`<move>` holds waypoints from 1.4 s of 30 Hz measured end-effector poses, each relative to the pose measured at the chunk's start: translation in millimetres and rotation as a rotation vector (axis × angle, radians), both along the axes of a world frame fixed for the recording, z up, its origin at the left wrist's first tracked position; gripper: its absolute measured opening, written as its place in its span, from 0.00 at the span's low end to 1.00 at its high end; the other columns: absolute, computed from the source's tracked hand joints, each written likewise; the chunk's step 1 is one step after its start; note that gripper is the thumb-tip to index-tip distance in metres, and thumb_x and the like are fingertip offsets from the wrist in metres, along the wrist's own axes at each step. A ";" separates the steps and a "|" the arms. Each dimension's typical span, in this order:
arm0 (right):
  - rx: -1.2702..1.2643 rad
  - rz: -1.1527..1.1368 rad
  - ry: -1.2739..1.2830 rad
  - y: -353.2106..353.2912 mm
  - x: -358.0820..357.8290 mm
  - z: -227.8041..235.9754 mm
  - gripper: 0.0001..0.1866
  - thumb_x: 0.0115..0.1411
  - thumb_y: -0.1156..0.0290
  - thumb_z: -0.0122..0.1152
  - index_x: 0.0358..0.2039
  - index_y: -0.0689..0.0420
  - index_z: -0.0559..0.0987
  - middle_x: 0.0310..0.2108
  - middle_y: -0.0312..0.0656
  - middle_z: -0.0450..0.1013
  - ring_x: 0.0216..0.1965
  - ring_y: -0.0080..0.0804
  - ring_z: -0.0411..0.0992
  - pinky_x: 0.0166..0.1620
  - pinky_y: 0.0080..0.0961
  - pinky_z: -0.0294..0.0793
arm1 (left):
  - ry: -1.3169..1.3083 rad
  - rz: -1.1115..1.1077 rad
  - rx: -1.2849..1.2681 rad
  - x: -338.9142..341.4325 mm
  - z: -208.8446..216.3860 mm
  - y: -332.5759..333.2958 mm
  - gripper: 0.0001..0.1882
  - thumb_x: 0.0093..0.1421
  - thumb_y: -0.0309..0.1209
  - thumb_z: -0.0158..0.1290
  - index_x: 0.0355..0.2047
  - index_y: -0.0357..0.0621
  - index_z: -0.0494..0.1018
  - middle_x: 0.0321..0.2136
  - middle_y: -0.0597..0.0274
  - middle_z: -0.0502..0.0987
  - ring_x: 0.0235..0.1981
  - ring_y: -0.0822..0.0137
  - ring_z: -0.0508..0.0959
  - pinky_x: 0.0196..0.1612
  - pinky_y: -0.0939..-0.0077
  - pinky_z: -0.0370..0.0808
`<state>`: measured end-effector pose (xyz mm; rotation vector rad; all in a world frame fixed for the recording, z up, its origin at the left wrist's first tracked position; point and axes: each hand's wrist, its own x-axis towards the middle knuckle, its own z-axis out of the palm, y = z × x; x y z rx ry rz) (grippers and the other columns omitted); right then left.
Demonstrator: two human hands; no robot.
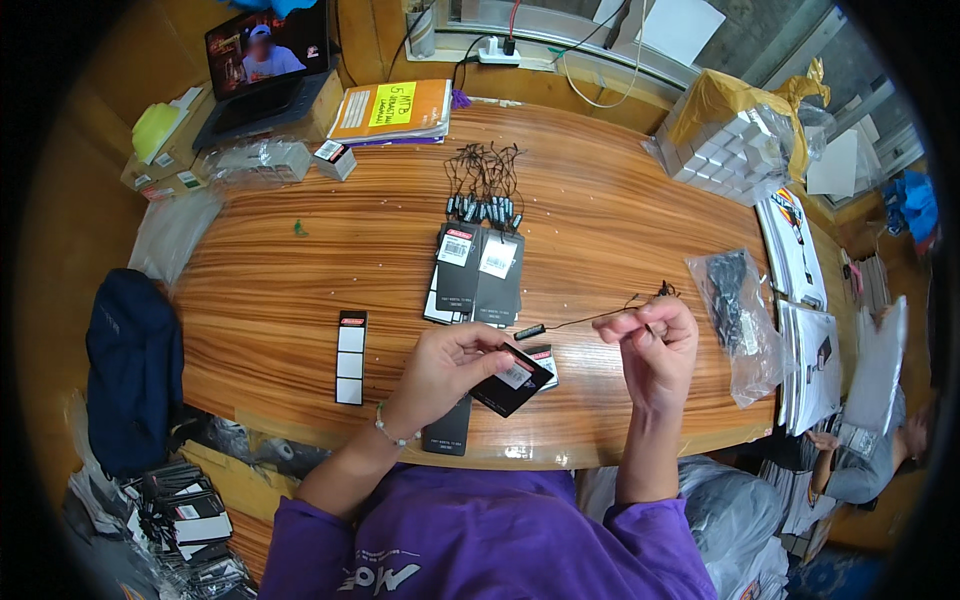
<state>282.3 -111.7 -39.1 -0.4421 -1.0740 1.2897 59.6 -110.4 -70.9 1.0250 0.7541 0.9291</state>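
My left hand [437, 372] grips a black hang tag [517, 393] with a white barcode sticker, tilted over the table's near edge. Between the pinched fingers of my right hand [660, 350] runs a thin black tag string [575, 322], stretched toward the left. Its small dark seal [529, 332] hangs just above the held tag. Partly hidden behind that tag lies a small stickered tag [545, 362]. Another dark tag [447, 428] lies below my left wrist. Beyond my hands sit stacked grey hang tags [455, 285], with several tag strings [485, 180] bunched at their far end.
A label strip [350, 358] lies left. A plastic bag of black strings [735, 310] lies right, with a wrapped bundle of white boxes [725, 150] behind. A laptop [265, 60], a folder [392, 108] and a small box [334, 160] stand at far left. Another person [870, 460] works at right.
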 end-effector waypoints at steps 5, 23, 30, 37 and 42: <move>0.101 -0.432 -0.523 -0.1 -13.9 4.4 0.03 0.49 0.82 0.60 0.27 0.65 0.77 0.31 0.44 0.72 0.33 0.28 0.69 0.36 0.20 0.68 | -0.036 0.265 0.195 -1.3 -5.9 10.6 0.09 0.52 0.16 0.53 0.35 0.31 0.72 0.45 0.58 0.66 0.39 0.72 0.74 0.42 0.82 0.75; -0.244 -0.106 -0.583 -7.5 -64.2 7.1 0.05 0.52 0.83 0.56 0.31 0.65 0.74 0.27 0.43 0.73 0.28 0.25 0.71 0.35 0.19 0.69 | -0.089 0.323 0.185 -4.0 1.3 12.4 0.11 0.53 0.15 0.52 0.38 0.31 0.71 0.36 0.58 0.74 0.37 0.72 0.75 0.41 0.82 0.75; -0.020 -0.296 -0.779 -2.8 -70.0 -6.3 0.12 0.50 0.83 0.55 0.35 0.62 0.67 0.20 0.38 0.69 0.21 0.22 0.68 0.26 0.18 0.66 | -0.040 0.331 0.183 -0.4 5.0 8.7 0.10 0.53 0.16 0.52 0.37 0.30 0.71 0.33 0.58 0.75 0.35 0.73 0.76 0.39 0.83 0.75; 0.028 -0.326 -0.831 0.4 -73.2 -8.4 0.13 0.47 0.85 0.54 0.35 0.62 0.68 0.16 0.38 0.65 0.17 0.24 0.65 0.23 0.19 0.65 | 0.029 0.354 0.215 5.4 2.8 4.9 0.08 0.53 0.17 0.53 0.35 0.31 0.73 0.31 0.59 0.76 0.32 0.74 0.77 0.34 0.85 0.76; -0.031 -0.284 -0.851 0.2 -73.8 -6.6 0.14 0.48 0.84 0.53 0.37 0.61 0.68 0.16 0.38 0.64 0.17 0.24 0.64 0.23 0.20 0.65 | 0.040 0.356 0.221 5.8 -0.3 5.1 0.08 0.53 0.18 0.53 0.35 0.32 0.73 0.32 0.60 0.76 0.32 0.74 0.77 0.33 0.86 0.76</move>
